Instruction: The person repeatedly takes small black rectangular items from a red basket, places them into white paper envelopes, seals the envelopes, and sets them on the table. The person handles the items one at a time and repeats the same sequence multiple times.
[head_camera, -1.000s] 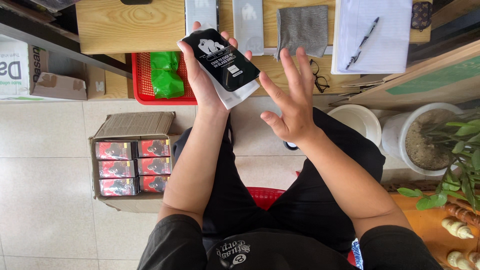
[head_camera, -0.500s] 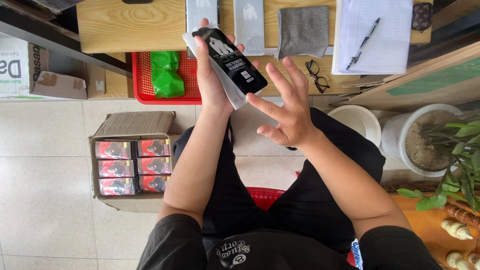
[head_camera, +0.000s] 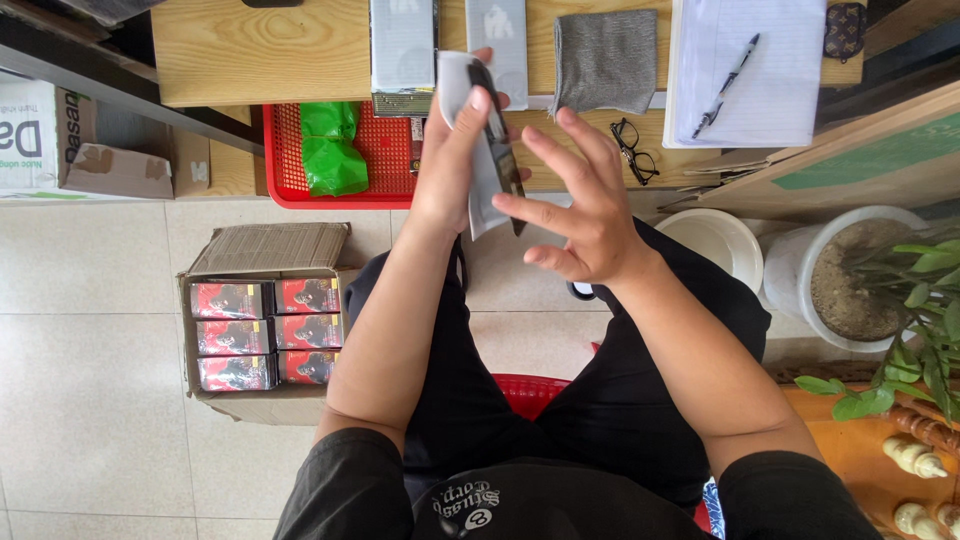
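A wooden table (head_camera: 270, 55) is seen across the top of the view, with a tiled floor (head_camera: 90, 440) below it. On the table are laid a white notepad (head_camera: 790, 90) with a pen (head_camera: 730, 70), a grey folded cloth (head_camera: 607, 60) and two grey packets (head_camera: 402, 45). A red basket (head_camera: 290, 150) holding a green bag (head_camera: 332, 150) is set under the table edge. An open cardboard box (head_camera: 265, 250) of red and black cartons (head_camera: 265, 335) stands on the floor, left of the seated person's legs. A white plant pot (head_camera: 850, 275) and a white bowl (head_camera: 715, 240) are placed to the right.

A thin black packet (head_camera: 500, 150), backed by a white sleeve (head_camera: 455, 85), is held edge-on above the lap, in front of the table edge. It is gripped by the left hand (head_camera: 450, 160), fingers closed around it. The right hand (head_camera: 580, 215) is held open with fingers spread, its fingertips (head_camera: 505, 205) just beside the packet; contact cannot be confirmed.
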